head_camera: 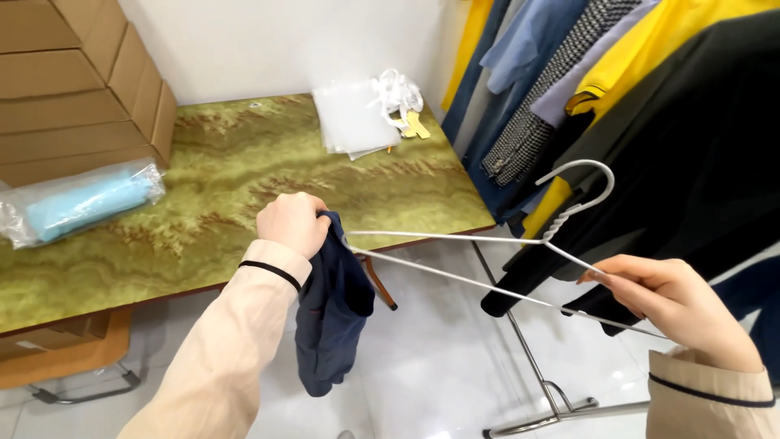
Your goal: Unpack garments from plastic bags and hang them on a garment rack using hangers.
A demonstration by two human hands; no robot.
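Note:
A thin wire hanger (455,258) stretches across the middle of the view, its hook (581,183) pointing up toward the hanging clothes. My left hand (292,221) is closed around the hanger's left end and around a dark navy garment (331,313), which droops from that end toward the floor. My right hand (670,297) pinches the hanger's lower wire near its right end. Both arms wear beige sleeves; a black band circles the left wrist.
A green marbled table (236,171) stands ahead, with a bagged light-blue item (81,203), clear bags (353,118) and white ties (396,93) on it. Cardboard boxes (73,81) stack at the back left. A rack of clothes (650,114) hangs on the right over a white tiled floor.

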